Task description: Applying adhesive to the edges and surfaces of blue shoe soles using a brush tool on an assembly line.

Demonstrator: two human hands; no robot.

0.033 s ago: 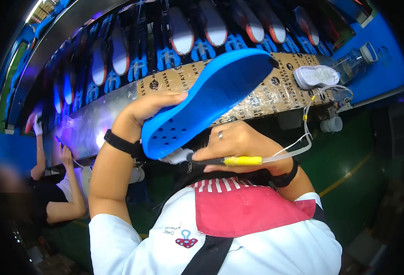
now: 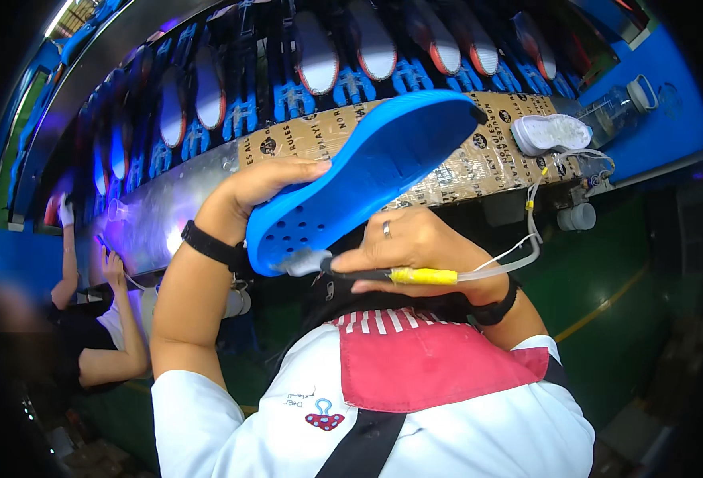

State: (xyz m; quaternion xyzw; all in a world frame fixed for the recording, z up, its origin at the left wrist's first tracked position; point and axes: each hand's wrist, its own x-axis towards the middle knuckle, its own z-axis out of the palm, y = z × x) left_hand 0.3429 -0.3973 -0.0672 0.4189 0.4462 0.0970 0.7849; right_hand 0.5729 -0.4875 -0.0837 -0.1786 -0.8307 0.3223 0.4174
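"Far left?"
"A co-worker's arm [image 2: 131,350], near a metal bench [image 2: 159,227]."
"Then?"
"Left hand [image 2: 260,190] gripping the blue sole [image 2: 347,187], thumb on its rim, other fingers hidden; right hand [image 2: 419,248] pinching a brush [image 2: 423,276] at its holed end."
"Further right?"
"Cardboard [image 2: 455,182], white shoe [image 2: 549,134], green floor [image 2: 606,271]."

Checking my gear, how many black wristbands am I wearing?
2: left band behind the left hand gripping the blue sole, right band behind the right hand holding the brush.

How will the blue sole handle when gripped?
Probably fairly stiff: the left hand holds the blue sole near one end, and its far end shows no obvious sag. Likely light, since one hand supports it. Its smooth face may be slippery.
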